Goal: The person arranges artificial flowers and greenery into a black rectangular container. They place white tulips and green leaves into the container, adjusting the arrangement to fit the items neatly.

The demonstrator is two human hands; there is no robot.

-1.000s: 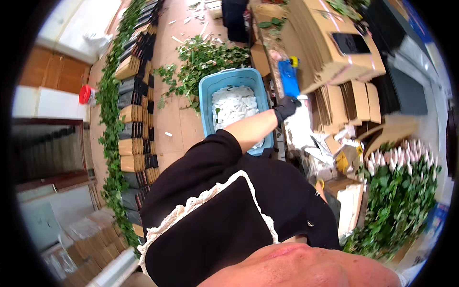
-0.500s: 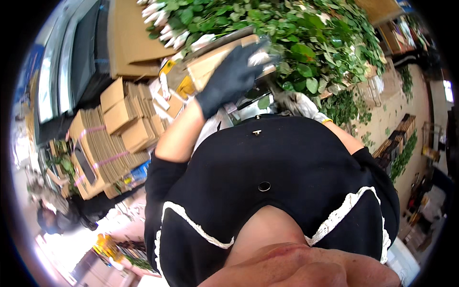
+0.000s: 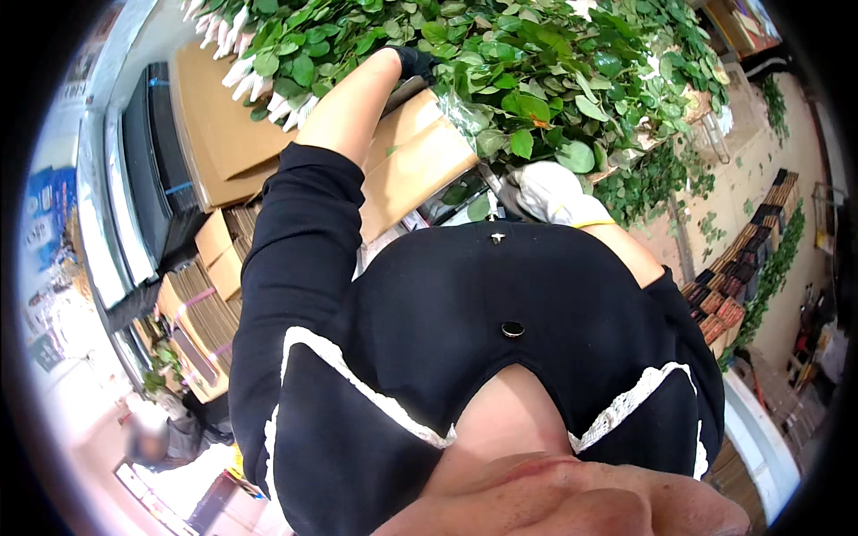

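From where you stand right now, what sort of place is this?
Probably a flower-packing workroom: a big heap of leafy stems lies in front of the person, white tips at one edge could be wrapped buds, and a strapped stack of flat cardboard sits nearby.

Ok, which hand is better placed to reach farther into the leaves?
Left, I'd say: the black-gloved left hand reaches out among the leaves. The white-gloved right hand sits farther back, near the black shirt.
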